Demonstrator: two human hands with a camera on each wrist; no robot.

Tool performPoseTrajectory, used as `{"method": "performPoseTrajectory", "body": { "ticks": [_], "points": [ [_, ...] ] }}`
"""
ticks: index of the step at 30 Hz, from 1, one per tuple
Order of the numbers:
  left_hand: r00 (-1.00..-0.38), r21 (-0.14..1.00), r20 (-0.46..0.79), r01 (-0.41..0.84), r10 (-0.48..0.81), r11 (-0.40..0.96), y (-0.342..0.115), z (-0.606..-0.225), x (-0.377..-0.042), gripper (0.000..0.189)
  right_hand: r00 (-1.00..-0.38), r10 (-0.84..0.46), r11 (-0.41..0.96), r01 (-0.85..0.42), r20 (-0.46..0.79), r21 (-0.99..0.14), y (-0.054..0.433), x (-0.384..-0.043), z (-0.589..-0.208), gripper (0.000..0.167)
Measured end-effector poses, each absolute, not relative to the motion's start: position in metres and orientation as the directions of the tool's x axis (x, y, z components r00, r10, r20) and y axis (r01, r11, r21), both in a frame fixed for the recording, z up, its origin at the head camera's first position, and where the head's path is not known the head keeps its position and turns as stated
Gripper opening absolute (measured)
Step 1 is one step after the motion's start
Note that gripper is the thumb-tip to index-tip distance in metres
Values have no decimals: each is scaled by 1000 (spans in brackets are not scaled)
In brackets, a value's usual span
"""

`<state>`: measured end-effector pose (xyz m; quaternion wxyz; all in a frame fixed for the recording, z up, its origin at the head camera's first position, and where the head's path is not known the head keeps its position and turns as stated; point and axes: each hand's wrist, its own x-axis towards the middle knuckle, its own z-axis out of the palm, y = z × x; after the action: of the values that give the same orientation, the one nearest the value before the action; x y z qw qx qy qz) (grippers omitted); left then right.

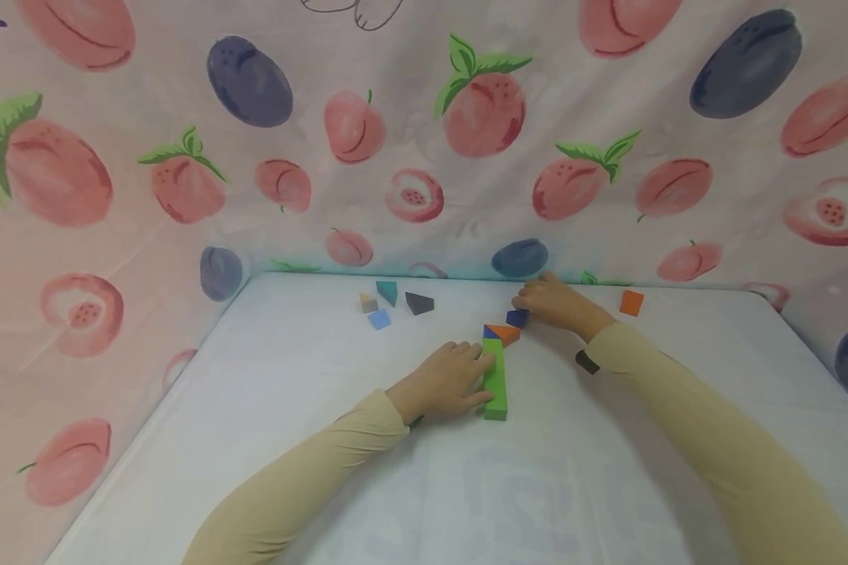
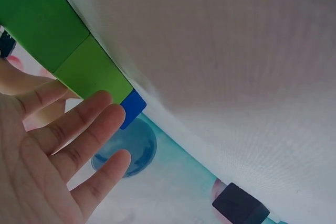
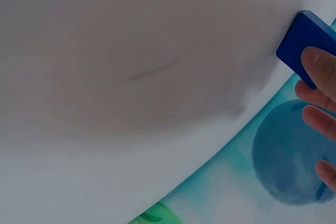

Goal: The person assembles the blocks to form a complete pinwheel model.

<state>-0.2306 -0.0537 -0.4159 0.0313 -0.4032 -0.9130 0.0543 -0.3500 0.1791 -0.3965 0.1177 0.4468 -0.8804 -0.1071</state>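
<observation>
My left hand [image 1: 452, 380] lies against the left side of a row of green blocks [image 1: 495, 384], its fingers fairly straight and touching them. In the left wrist view two green blocks [image 2: 94, 74] stand end to end, with a small blue block [image 2: 134, 107] beyond the fingertips. An orange triangular block [image 1: 506, 335] adjoins that blue piece at the far end of the row. Just behind it, my right hand [image 1: 554, 302] pinches a dark blue block [image 3: 304, 45] between thumb and fingers, seen closely in the right wrist view.
Toward the back left sit a teal block [image 1: 387, 292], a dark grey block [image 1: 420, 303], a light blue block [image 1: 379, 318] and a pale wooden block [image 1: 368, 303]. An orange block [image 1: 632, 303] lies at the back right. Under the right sleeve shows a dark block [image 1: 587, 362].
</observation>
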Motion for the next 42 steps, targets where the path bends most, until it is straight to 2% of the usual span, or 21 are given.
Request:
{"method": "performPoseTrajectory", "body": {
  "ticks": [9, 21, 27, 36, 42],
  "points": [
    [-658, -122, 14, 746, 753, 655, -54, -415, -230, 51, -547, -832, 550, -789, 95, 273, 158, -360, -395, 16],
    [-651, -138, 38, 748, 758, 649, -54, -418, -231, 50, -557, -830, 551, -808, 31, 211, 143, -360, -395, 26],
    [-651, -140, 43, 748, 758, 649, -54, -419, -232, 49, -545, -838, 535, -814, 22, 225, 140, -357, -395, 26],
    [-671, -112, 2, 737, 741, 667, -53, -415, -229, 50, -606, -791, 612, -780, 85, 130, 167, -352, -391, 32],
    [-677, -121, 4, 731, 736, 672, -53, -415, -229, 48, -644, -753, 658, -742, 137, 132, 201, -351, -389, 41]
  ]
}}
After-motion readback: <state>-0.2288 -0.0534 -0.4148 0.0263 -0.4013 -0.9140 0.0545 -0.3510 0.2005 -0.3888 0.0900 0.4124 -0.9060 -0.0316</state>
